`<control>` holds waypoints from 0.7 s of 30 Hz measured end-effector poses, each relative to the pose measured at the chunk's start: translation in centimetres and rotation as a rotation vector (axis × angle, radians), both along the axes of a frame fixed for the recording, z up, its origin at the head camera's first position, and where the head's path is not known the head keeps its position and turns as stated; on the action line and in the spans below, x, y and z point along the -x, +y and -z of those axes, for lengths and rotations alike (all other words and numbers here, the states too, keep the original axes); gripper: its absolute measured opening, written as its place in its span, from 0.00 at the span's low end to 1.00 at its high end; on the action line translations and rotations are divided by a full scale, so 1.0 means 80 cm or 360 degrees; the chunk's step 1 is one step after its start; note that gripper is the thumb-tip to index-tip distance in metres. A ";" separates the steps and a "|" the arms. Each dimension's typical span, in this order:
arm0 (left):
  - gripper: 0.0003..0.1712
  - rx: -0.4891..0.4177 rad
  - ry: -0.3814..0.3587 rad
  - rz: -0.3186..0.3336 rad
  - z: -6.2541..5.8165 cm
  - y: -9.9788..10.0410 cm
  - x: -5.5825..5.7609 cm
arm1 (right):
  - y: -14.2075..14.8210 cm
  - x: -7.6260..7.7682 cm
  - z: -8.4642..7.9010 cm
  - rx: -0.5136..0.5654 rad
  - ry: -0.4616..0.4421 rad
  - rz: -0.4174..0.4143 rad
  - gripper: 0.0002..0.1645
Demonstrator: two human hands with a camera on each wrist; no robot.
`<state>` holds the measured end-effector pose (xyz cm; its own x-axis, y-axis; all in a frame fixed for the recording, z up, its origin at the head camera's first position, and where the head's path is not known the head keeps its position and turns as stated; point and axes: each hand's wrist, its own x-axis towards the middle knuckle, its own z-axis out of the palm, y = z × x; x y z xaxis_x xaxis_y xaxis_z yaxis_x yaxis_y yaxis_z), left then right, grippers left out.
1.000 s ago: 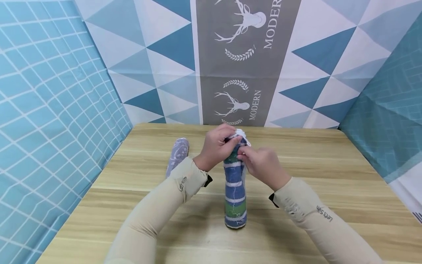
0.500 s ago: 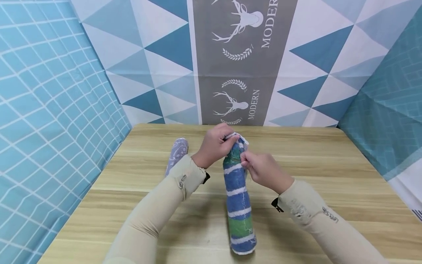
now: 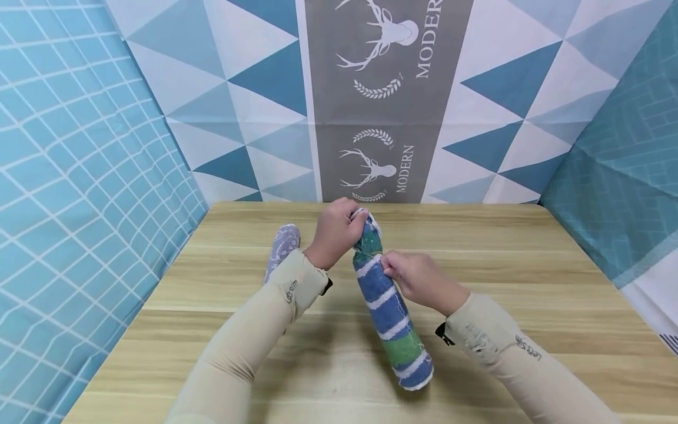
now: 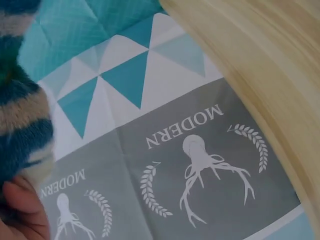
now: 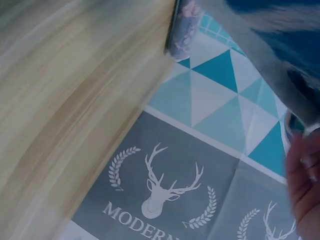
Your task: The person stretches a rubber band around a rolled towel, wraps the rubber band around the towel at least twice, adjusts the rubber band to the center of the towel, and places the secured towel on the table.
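Observation:
A long tube of fuzzy fabric (image 3: 391, 315), striped blue, white and green with loose threads on its surface, slants over the wooden table. Its lower end points toward the front right. At the upper end, my left hand (image 3: 335, 232) grips the white-edged rim, thumb on the near side. My right hand (image 3: 421, 280), fingers curled, pinches the tube's right side a little below. The left wrist view shows the plush stripes close up beside my left fingers (image 4: 25, 202). In the right wrist view, my right fingers (image 5: 302, 175) are blurred and what they pinch is partly hidden.
A lavender patterned cylinder (image 3: 282, 247) lies behind my left forearm, partly covered by the sleeve. Around the wooden table (image 3: 503, 259) stand a patterned back cloth (image 3: 371, 106), a blue grid cloth (image 3: 79, 176) at left and a teal cloth (image 3: 614, 176) at right.
The tube's lower end has swung toward the front right, so it tilts more. My right hand has slid down its side; my left hand has shifted slightly left with the rim.

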<state>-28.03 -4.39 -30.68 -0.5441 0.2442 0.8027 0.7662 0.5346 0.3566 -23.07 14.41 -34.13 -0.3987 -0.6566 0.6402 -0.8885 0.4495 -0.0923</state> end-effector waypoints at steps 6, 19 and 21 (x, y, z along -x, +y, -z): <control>0.21 -0.0099 -0.0273 -0.0117 -0.017 -0.001 -0.007 | -0.014 -0.007 -0.005 -0.0055 -0.0689 0.0289 0.19; 0.09 -0.0147 -0.0030 0.0485 -0.017 -0.013 -0.007 | -0.013 -0.002 0.000 0.0685 -0.1034 0.0249 0.22; 0.10 -0.0035 0.0067 0.0527 -0.015 -0.018 -0.006 | -0.009 -0.001 0.000 0.0745 -0.1107 0.0125 0.21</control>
<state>-27.59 -5.84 -29.45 -0.4040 0.3844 0.8300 0.9114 0.2464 0.3295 -22.99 13.72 -34.15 -0.8364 -0.3385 0.4311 -0.5280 0.2864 -0.7995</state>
